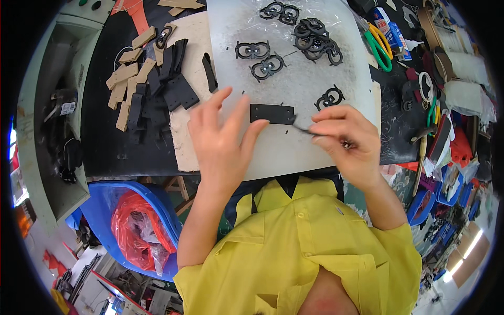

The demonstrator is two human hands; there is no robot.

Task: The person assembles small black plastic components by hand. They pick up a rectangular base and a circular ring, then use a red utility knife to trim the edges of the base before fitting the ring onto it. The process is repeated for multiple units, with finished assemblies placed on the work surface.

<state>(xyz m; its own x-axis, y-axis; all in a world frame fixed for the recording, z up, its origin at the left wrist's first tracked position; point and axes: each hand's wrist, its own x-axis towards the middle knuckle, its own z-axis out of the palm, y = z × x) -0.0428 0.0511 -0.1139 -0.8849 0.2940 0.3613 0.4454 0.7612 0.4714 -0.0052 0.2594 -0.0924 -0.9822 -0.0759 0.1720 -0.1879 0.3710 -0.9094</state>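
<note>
A black rectangular piece with small holes near its ends [272,114] lies flat on the pale work board [310,149]. Just left of it, my left hand [220,139] hovers with fingers spread and nothing in it, its thumb close to the piece's edge. My right hand [349,139] pinches a slim dark strip-like item [306,129], whose far end meets or nearly meets the piece's right corner. Something small and shiny shows against the right palm; its kind is unclear. A black oval-looped buckle part [329,97] lies beyond the right hand. Tiny dark bits are scattered around the piece.
More looped buckle parts [317,41] lie in a pile farther up the board. Tan pieces [124,73] and black pieces [179,92] are heaped at left. Green-handled scissors [379,55] and a glue box [389,26] sit at right. A blue bin [170,210] stands below the table's left edge.
</note>
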